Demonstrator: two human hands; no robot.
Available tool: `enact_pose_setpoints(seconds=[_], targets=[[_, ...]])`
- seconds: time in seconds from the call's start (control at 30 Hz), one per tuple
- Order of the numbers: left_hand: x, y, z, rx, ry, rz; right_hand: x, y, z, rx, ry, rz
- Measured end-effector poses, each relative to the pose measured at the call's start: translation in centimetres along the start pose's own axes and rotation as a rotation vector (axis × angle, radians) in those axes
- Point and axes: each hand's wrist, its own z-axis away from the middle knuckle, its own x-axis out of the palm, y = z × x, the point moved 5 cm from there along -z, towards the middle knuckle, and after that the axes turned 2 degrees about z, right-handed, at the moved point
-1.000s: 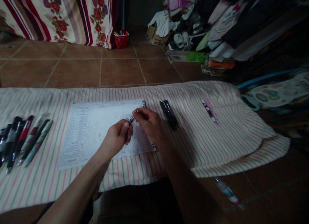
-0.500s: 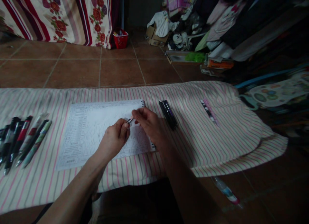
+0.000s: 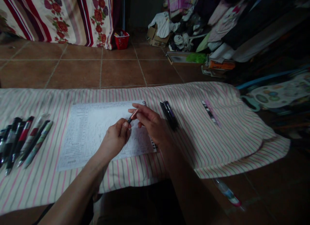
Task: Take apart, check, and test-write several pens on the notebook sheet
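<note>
My left hand (image 3: 115, 137) is closed round the lower part of a pen (image 3: 132, 116) held over a spiral notebook (image 3: 97, 131) covered in scribbles. My right hand (image 3: 150, 121) pinches the pen's copper-coloured upper end between thumb and fingers. Both hands hover just above the right half of the page. The notebook lies on a pink-striped cloth (image 3: 218, 134) spread on the floor.
A row of several pens (image 3: 23, 139) lies at the cloth's left end. Two dark pens (image 3: 169, 114) rest right of the notebook, another patterned pen (image 3: 210, 112) farther right. One pen (image 3: 227, 192) lies on the tiles. A red basket (image 3: 121, 40) and clothes piles stand behind.
My right hand has drawn up and away from the left, baring more of the pen's copper-coloured end. The left hand has stayed in place.
</note>
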Motion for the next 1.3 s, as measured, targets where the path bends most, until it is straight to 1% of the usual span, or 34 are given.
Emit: enact_pose_setpoints(seconds=[0.07,0.17,0.23,0.3,0.4,0.53,0.6,0.67,0.77,0.83,0.93,1.03,1.1,1.2,1.3], targets=[[-0.2,0.6,0.1,0.017,0.02,-0.16,-0.1,0.3,0.0,0.034,0.043,0.022],[-0.2,1.2,0.3,0.058,0.024,-0.367,-0.7,0.6,-0.2,0.057,0.151,0.075],[-0.1,1.3,0.3,0.084,0.014,-0.444,-0.9,0.7,-0.3,0.049,0.17,0.121],[0.1,1.1,0.2,0.096,-0.001,-0.477,-1.0,0.7,-0.4,0.044,0.16,0.159],[0.1,0.9,-0.1,0.086,-0.013,-0.462,-1.1,0.6,-0.3,0.033,0.16,0.116],[0.0,1.0,-0.2,0.083,-0.013,-0.429,-0.7,0.3,-0.1,0.028,0.052,-0.007],[-0.1,1.1,-0.2,0.09,-0.012,-0.455,-0.5,0.2,-0.1,0.042,0.025,-0.027],[0.0,1.1,-0.1,0.09,-0.015,-0.486,-0.6,0.4,-0.1,0.065,0.055,-0.016],[0.3,0.9,0.0,0.09,-0.025,-0.531,-1.0,0.7,-0.2,0.09,0.154,0.048],[0.5,0.8,0.0,0.099,-0.031,-0.559,-1.1,0.9,-0.3,0.087,0.192,0.063],[0.6,0.7,-0.1,0.105,-0.033,-0.558,-1.0,1.0,-0.4,0.067,0.171,0.034],[0.5,0.8,-0.1,0.088,-0.035,-0.484,-1.0,0.7,-0.4,0.029,0.151,-0.005],[0.4,0.8,0.0,0.067,-0.038,-0.441,-0.9,0.5,-0.3,0.005,0.122,-0.031],[0.4,1.0,0.0,0.067,-0.036,-0.442,-0.6,0.2,-0.1,-0.015,0.073,-0.049],[0.4,0.9,0.0,0.079,-0.034,-0.461,-0.7,0.3,0.0,0.019,0.099,0.0]])
